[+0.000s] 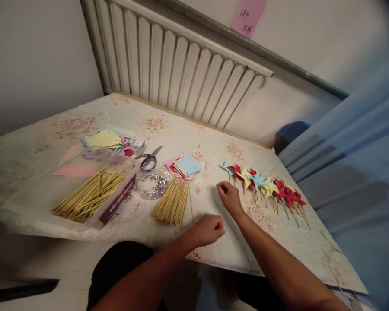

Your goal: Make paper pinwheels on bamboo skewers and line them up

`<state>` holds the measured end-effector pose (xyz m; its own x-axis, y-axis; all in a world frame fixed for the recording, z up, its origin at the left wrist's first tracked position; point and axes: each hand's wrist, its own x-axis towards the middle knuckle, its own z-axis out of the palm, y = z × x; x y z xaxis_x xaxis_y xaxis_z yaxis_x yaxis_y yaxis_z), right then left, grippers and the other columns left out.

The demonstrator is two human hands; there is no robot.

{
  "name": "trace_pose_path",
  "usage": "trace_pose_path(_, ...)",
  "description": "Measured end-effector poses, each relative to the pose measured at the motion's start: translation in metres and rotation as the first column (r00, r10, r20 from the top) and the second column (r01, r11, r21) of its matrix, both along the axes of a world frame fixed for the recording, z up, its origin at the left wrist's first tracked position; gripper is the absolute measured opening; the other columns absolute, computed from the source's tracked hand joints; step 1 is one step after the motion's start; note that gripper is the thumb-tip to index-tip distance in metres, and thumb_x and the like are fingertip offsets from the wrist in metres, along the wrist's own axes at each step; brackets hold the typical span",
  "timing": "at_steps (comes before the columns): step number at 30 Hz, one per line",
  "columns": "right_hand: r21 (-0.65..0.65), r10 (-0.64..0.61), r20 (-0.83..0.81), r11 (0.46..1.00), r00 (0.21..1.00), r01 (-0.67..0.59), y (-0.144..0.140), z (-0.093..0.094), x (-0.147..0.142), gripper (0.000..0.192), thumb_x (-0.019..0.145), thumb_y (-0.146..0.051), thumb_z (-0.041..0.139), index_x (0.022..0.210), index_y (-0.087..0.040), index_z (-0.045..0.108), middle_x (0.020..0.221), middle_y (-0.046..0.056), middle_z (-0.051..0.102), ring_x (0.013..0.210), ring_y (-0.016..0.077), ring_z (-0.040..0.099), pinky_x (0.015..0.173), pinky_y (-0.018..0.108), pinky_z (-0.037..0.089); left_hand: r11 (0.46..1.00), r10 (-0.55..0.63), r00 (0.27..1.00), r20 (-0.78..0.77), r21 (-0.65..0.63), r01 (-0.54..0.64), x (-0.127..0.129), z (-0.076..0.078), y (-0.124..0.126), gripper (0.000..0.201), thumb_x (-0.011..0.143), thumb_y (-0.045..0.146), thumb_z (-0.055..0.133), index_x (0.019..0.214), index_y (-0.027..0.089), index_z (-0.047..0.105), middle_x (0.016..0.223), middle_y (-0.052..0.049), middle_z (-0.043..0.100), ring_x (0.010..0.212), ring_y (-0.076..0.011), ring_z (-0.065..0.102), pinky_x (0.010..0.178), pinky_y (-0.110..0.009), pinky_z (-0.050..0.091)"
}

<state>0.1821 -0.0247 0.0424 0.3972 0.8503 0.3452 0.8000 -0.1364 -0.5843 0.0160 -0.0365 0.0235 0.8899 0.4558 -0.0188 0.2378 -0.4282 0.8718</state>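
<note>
My left hand (209, 229) is closed in a loose fist near the table's front edge, with nothing showing in it. Just to its left lies a bundle of thin wooden sticks (171, 203), one stick lying slightly apart. My right hand (229, 198), also curled into a fist with nothing visible inside, is over the table farther back. Beside it, on the right, is a row of paper pinwheels (257, 180) in red, yellow and blue on sticks. A stack of cut paper squares (188, 166) sits beyond the bundle.
To the left are a clear plastic box (81, 225) of sticks, a round dish (152, 185) of small shiny pieces, scissors (149, 159) and a pile of coloured paper (106, 138). A radiator (178, 69) stands behind the flowered tablecloth (194, 129); a blue curtain (353, 164) hangs right.
</note>
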Motion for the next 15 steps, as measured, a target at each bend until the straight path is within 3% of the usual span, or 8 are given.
trace_pose_path(5, -0.12, 0.362, 0.257, 0.932, 0.896, -0.342, 0.074, 0.022, -0.016, 0.018, 0.081, -0.015, 0.052, 0.092, -0.017, 0.066, 0.087, 0.004, 0.067, 0.081, 0.016, 0.057, 0.077, 0.025, 0.041, 0.997, 0.037, 0.999, 0.007, -0.071, -0.037, -0.003, 0.0, 0.009, 0.013, 0.076, 0.026, 0.049, 0.074, 0.017, 0.059, 0.075, 0.001, 0.062, 0.067, -0.0104, 0.05, 0.058, -0.023, 0.034)
trace_pose_path(9, -0.276, 0.49, 0.374, 0.869, 0.787, -0.41, 0.106, 0.019, -0.025, 0.028, 0.08, -0.011, 0.056, 0.106, -0.017, 0.063, 0.105, 0.008, 0.065, 0.101, 0.0196, 0.054, 0.09, 0.029, 0.039, 0.993, 0.067, 0.998, 0.021, -0.095, -0.064, -0.005, -0.001, 0.015, 0.013, 0.076, 0.026, 0.049, 0.075, 0.017, 0.059, 0.075, 0.001, 0.063, 0.068, -0.0105, 0.051, 0.059, -0.023, 0.035)
trace_pose_path(15, -0.427, 0.592, 0.409, 0.797, 0.694, -0.428, 0.125, 0.007, -0.032, 0.028, 0.08, -0.012, 0.057, 0.107, -0.018, 0.061, 0.108, 0.009, 0.063, 0.105, 0.021, 0.051, 0.092, 0.031, 0.038, 0.994, 0.075, 0.997, 0.014, -0.087, -0.074, -0.005, -0.002, 0.016, 0.013, 0.077, 0.024, 0.047, 0.075, 0.017, 0.058, 0.076, 0.001, 0.062, 0.068, -0.01, 0.051, 0.06, -0.022, 0.035)
